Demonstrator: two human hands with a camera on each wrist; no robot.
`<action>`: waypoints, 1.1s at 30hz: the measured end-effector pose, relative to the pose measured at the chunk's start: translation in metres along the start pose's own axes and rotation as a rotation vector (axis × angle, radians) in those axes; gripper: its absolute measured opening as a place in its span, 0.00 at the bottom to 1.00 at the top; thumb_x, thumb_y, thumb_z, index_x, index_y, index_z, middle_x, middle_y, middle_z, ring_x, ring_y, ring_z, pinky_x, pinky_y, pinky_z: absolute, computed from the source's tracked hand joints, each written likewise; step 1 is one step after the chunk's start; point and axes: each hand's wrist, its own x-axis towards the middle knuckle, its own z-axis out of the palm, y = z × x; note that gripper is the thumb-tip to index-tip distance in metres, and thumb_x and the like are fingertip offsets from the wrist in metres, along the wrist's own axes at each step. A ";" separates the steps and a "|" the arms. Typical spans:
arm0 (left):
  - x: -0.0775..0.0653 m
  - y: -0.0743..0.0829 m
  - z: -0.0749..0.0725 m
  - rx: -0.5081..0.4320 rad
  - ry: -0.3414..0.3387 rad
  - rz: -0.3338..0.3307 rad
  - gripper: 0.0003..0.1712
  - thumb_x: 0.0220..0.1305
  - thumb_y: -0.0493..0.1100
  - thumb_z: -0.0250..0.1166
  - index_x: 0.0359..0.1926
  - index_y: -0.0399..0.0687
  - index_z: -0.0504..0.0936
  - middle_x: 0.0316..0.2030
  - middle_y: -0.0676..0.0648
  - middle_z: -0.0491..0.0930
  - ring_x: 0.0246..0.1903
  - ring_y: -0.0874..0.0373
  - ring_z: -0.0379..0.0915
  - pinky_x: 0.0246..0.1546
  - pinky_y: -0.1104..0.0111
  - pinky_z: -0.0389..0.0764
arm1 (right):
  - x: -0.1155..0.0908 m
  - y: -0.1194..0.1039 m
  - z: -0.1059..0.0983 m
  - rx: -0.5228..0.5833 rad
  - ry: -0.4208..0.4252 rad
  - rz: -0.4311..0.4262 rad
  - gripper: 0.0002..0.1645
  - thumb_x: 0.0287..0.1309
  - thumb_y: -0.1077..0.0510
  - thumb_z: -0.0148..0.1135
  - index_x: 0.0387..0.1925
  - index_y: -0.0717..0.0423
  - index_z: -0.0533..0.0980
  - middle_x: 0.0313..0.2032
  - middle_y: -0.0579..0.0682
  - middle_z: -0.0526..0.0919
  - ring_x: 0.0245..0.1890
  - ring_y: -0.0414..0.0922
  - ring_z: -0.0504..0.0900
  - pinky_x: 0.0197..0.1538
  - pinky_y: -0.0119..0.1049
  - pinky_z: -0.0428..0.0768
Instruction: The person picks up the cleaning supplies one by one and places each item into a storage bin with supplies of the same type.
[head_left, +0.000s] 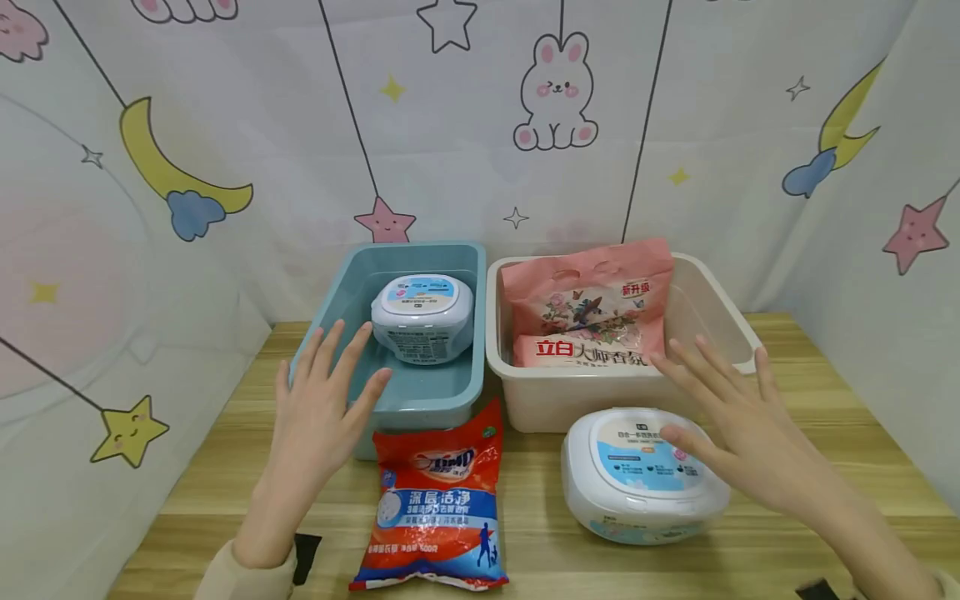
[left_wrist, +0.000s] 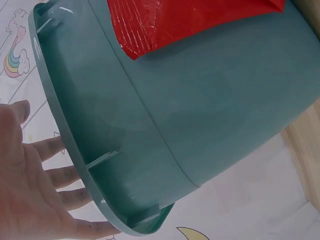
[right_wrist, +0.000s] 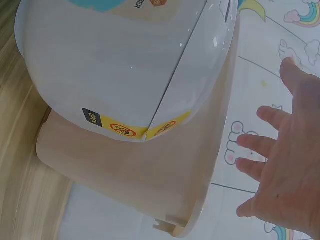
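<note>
My left hand (head_left: 318,417), fingers spread, hovers over the front left of the blue basin (head_left: 363,400) and holds nothing. Inside that basin sits a white lidded tub (head_left: 423,321) with a blue label. A red and blue bag of washing powder (head_left: 438,508) leans against the basin's front. To the right, my spread right hand (head_left: 738,425) is held above a second white tub (head_left: 637,492), overlapping its right side in the head view. This tub stands on the table before the cream basin (head_left: 555,400), where a pink laundry bag (head_left: 592,308) lies.
Both basins stand side by side at the back of the wood-grain table (head_left: 540,550). A white curtain (head_left: 465,167) printed with stars, moons and a rabbit hangs close behind them and along both sides.
</note>
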 end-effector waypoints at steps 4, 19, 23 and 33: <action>-0.002 -0.002 0.001 -0.027 0.028 -0.001 0.36 0.69 0.64 0.50 0.73 0.58 0.57 0.72 0.37 0.55 0.71 0.35 0.46 0.65 0.31 0.45 | -0.001 0.000 0.002 0.011 0.004 -0.023 0.46 0.61 0.43 0.61 0.74 0.35 0.50 0.76 0.44 0.49 0.77 0.40 0.34 0.72 0.57 0.19; -0.006 -0.010 0.001 -0.050 0.113 -0.004 0.35 0.69 0.61 0.52 0.72 0.54 0.61 0.70 0.36 0.58 0.70 0.35 0.49 0.64 0.33 0.51 | -0.006 -0.003 0.007 0.040 0.004 -0.071 0.47 0.58 0.44 0.64 0.74 0.39 0.53 0.76 0.43 0.49 0.77 0.40 0.35 0.73 0.57 0.22; -0.007 -0.012 0.002 -0.065 0.142 0.001 0.34 0.69 0.60 0.53 0.71 0.53 0.63 0.70 0.36 0.60 0.70 0.36 0.50 0.64 0.34 0.53 | -0.007 -0.003 0.009 0.048 -0.007 -0.075 0.47 0.58 0.44 0.64 0.74 0.39 0.52 0.76 0.44 0.50 0.77 0.40 0.35 0.73 0.56 0.21; -0.010 -0.019 0.005 -0.083 0.180 -0.020 0.32 0.69 0.57 0.55 0.70 0.52 0.65 0.69 0.36 0.61 0.69 0.37 0.52 0.62 0.33 0.56 | -0.010 -0.002 0.013 0.040 0.002 -0.104 0.50 0.54 0.42 0.67 0.74 0.41 0.54 0.75 0.45 0.53 0.77 0.41 0.37 0.74 0.55 0.23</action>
